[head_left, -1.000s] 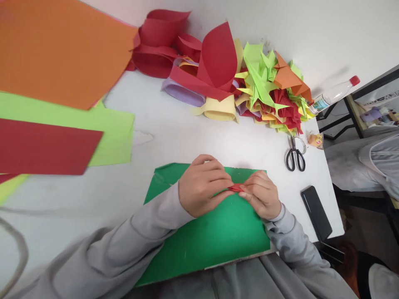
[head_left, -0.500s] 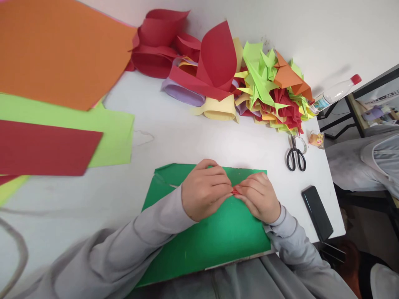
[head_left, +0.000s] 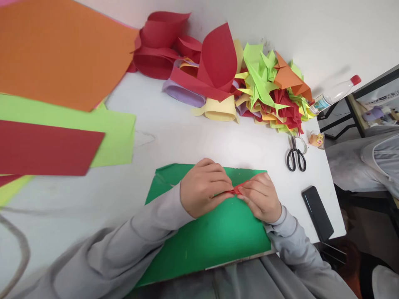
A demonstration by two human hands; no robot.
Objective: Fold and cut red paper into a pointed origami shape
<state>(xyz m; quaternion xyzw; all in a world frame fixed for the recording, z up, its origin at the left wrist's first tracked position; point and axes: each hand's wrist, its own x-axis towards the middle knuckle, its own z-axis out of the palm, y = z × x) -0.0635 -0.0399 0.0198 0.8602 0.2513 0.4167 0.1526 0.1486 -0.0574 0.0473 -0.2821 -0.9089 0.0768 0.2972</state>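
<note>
Both hands meet over a green sheet lying on the white table. My left hand and my right hand are closed in a pinch on a small folded piece of red paper held between the fingertips, just above the green sheet. Most of the red piece is hidden by the fingers. Grey sleeves cover both forearms.
Flat orange, light green and red sheets lie at the left. A heap of curled strips and folded paper shapes sits at the back. Black scissors, a dark phone, a small packet and a red-capped bottle are at right.
The fingers shifted slightly on the red paper; a bit more of its red edge shows near the right hand. Both hands stay in the same place.
</note>
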